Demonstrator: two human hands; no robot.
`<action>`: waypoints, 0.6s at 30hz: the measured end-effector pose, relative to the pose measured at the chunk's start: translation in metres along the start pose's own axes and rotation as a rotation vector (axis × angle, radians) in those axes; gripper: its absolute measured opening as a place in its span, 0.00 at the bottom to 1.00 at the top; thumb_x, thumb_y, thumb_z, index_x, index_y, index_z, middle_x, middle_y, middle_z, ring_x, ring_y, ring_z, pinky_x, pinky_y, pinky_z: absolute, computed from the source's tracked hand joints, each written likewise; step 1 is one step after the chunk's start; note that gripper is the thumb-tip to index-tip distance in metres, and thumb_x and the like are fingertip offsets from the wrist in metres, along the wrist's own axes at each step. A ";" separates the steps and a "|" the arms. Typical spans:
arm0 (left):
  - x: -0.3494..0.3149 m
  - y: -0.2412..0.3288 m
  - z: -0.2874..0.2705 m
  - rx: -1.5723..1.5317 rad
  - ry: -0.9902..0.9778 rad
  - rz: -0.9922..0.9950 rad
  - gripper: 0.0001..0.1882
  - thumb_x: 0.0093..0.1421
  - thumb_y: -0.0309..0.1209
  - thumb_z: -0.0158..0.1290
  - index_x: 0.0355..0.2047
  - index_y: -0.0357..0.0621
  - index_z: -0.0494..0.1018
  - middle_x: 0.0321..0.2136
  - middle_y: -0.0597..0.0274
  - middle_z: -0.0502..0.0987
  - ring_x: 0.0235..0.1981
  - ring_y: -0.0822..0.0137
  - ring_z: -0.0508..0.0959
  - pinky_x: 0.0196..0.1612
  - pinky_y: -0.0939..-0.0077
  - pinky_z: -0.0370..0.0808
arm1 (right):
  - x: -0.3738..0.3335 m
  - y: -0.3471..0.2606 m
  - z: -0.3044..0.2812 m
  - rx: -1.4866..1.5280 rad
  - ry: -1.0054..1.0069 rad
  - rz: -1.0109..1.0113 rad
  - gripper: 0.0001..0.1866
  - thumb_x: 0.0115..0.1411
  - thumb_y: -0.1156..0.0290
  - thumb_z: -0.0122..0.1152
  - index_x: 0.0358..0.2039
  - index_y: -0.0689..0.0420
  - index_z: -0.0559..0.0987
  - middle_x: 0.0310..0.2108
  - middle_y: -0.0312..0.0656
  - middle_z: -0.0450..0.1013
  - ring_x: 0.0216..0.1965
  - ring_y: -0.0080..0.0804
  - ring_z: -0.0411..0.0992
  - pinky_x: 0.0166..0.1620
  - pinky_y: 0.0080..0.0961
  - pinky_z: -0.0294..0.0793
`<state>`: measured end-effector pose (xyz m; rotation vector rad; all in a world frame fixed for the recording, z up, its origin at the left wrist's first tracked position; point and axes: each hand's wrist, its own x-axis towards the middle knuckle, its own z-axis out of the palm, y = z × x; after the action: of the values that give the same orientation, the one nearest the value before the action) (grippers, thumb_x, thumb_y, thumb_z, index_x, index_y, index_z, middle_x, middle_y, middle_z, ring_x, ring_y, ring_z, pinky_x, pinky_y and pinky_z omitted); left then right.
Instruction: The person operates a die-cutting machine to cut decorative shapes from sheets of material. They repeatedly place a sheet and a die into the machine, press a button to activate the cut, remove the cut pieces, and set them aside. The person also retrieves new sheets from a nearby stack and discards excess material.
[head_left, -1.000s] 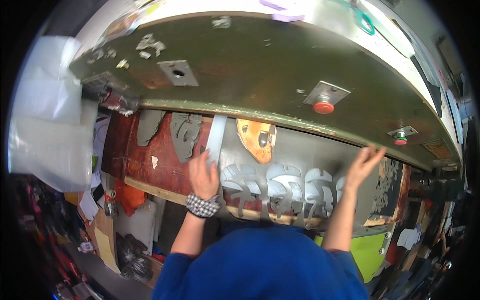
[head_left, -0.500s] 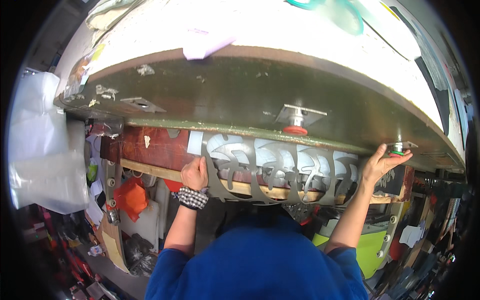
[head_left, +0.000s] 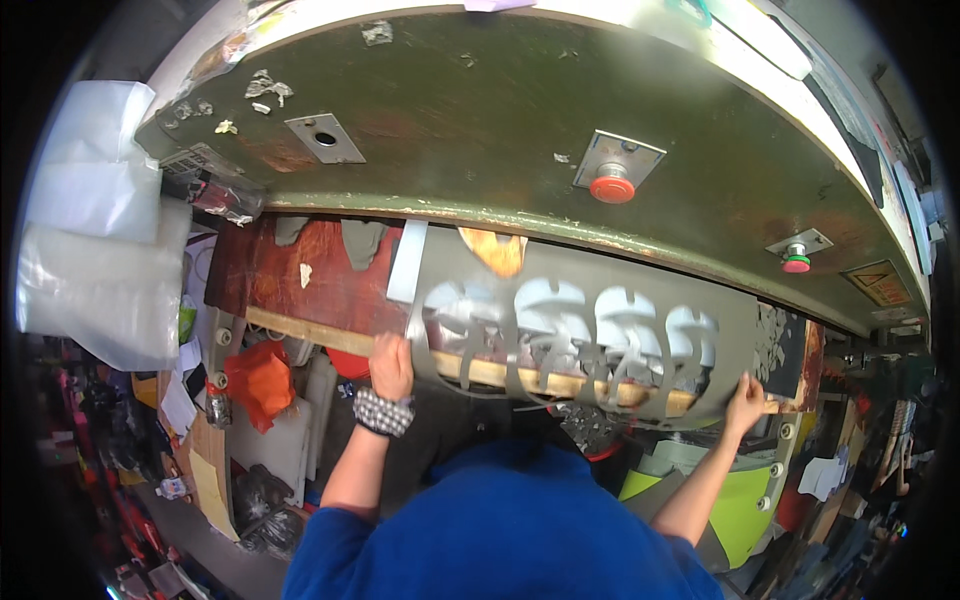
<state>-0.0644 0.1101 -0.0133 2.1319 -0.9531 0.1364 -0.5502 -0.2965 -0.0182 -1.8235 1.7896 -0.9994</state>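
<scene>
A dark grey sheet (head_left: 735,325) with several curved cut-out openings lies across the bed below the green machine front (head_left: 450,130). Its near part sags over the wooden edge toward me. At its left edge my left hand (head_left: 391,368) is closed with the sheet's corner in its fingers. My right hand (head_left: 744,405) pinches the sheet's near right corner. Through the openings show pale blue material and shiny, crumpled-looking surfaces. A pale strip (head_left: 405,265) lies along the sheet's left side.
On the machine front sit a red push button (head_left: 612,188) and a green-rimmed button (head_left: 796,262). Grey cut pieces (head_left: 363,240) lie on the reddish board (head_left: 335,285). Clear plastic (head_left: 95,260) hangs at left; a lime-green panel (head_left: 735,505) stands below right.
My right hand has left the green-rimmed button and come down to the sheet's right corner. More of the sheet's solid far part now shows. My left hand still holds its left edge.
</scene>
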 end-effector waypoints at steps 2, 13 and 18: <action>-0.020 0.007 -0.014 -0.152 0.023 0.016 0.09 0.62 0.24 0.45 0.25 0.33 0.68 0.25 0.44 0.71 0.27 0.43 0.71 0.32 0.56 0.67 | -0.029 -0.009 -0.028 0.041 0.013 0.095 0.12 0.61 0.68 0.63 0.37 0.65 0.79 0.29 0.39 0.77 0.31 0.21 0.72 0.38 0.20 0.73; 0.011 0.047 -0.020 0.129 -0.051 -0.038 0.15 0.57 0.25 0.52 0.47 0.41 0.72 0.29 0.53 0.72 0.32 0.53 0.74 0.38 0.62 0.71 | -0.248 -0.309 0.158 0.017 -0.663 -0.695 0.47 0.42 0.65 0.75 0.62 0.55 0.63 0.59 0.55 0.59 0.62 0.51 0.57 0.64 0.40 0.57; -0.019 0.059 -0.035 0.158 -0.072 -0.021 0.13 0.55 0.25 0.55 0.42 0.44 0.75 0.28 0.55 0.71 0.32 0.52 0.74 0.37 0.61 0.71 | -0.297 -0.319 0.139 0.176 -0.690 -0.606 0.54 0.36 0.70 0.77 0.65 0.52 0.59 0.59 0.58 0.55 0.64 0.60 0.48 0.62 0.47 0.57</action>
<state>-0.1107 0.1214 0.0396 2.3045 -0.9901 0.1284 -0.2081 -0.0020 0.0535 -2.2654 0.7408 -0.5570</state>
